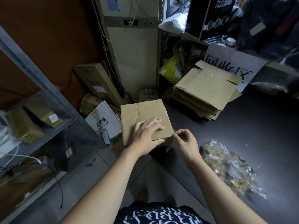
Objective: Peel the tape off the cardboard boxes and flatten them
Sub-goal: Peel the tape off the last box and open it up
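Observation:
A closed brown cardboard box (142, 113) stands on the floor in the middle, with clear tape running across its top near the far left. My left hand (146, 135) lies flat on the box's top, fingers spread and pressing down. My right hand (186, 141) is at the box's near right corner, with thumb and forefinger pinched together at the edge, apparently on a tape end that is too thin to make out. A stack of flattened cardboard boxes (208, 88) lies to the right behind the box.
A heap of crumpled clear tape (226, 165) lies on the dark floor at the right. Metal shelving (40, 81) with small boxes lines the left. A white paper bag (105, 120) and more cartons stand behind the box. A tall white appliance (134, 54) stands at the back.

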The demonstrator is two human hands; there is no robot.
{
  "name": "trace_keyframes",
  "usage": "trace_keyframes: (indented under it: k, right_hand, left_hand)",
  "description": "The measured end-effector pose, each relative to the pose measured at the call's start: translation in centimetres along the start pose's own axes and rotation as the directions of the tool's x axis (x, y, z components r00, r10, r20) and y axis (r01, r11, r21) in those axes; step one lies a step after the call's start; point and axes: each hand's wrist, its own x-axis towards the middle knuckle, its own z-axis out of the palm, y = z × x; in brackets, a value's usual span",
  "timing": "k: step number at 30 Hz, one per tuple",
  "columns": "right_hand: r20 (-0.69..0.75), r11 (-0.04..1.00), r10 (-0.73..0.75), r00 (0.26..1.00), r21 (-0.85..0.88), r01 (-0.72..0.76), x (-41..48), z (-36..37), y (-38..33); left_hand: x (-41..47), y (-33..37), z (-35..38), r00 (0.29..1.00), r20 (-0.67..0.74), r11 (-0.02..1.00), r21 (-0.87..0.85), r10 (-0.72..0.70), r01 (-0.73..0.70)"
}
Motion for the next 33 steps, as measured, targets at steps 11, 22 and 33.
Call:
trace_keyframes:
  k: [11,22,33]
  right_hand:
    - [0.042,0.993,0.093,0.995,-0.078,-0.09,1.2,0.3,-1.4]
    - [-0.071,0.993,0.083,0.994,0.089,-0.076,1.5,0.9,-0.8]
    - [-0.088,0.998,-0.008,0.996,0.067,0.014,1.7,-0.3,1.0]
  left_hand:
    - [0.0,0.1,0.4,1.0,-0.026,1.0,-0.001,0.006,-0.006]
    - [0.3,0.2,0.2,1.0,-0.014,1.0,0.002,-0.021,0.021]
    - [1.4,0.4,0.6,0.999,0.029,0.999,-0.027,0.018,-0.018]
